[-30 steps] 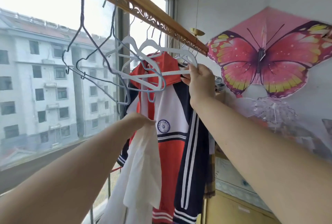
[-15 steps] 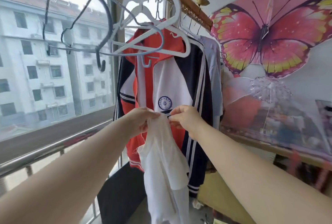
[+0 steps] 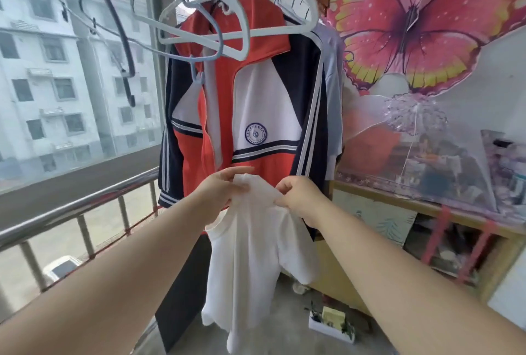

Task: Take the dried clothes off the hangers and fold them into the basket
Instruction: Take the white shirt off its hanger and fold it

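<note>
Left hand: we are pinching our left hand [image 3: 220, 192] closed on the upper edge of the white shirt [image 3: 256, 263], near its collar.
Right hand: we are gripping the same edge with our right hand [image 3: 299, 198], fingers clamped on the cloth just beside the left.
Shirt: it is hanging free of any hanger, drooping below our hands, in front of the red, white and navy jacket [image 3: 244, 104].
Hangers: the bare white hangers [image 3: 227, 30] are dangling overhead; the jacket is waiting on its own.
Basket: we are not seeing it in this view.
Doing it well: we are judging that sliding the hands apart to the shoulders, keeping the cloth taut and clear of the floor [image 3: 284, 334], should give a flat, even fold.
</note>
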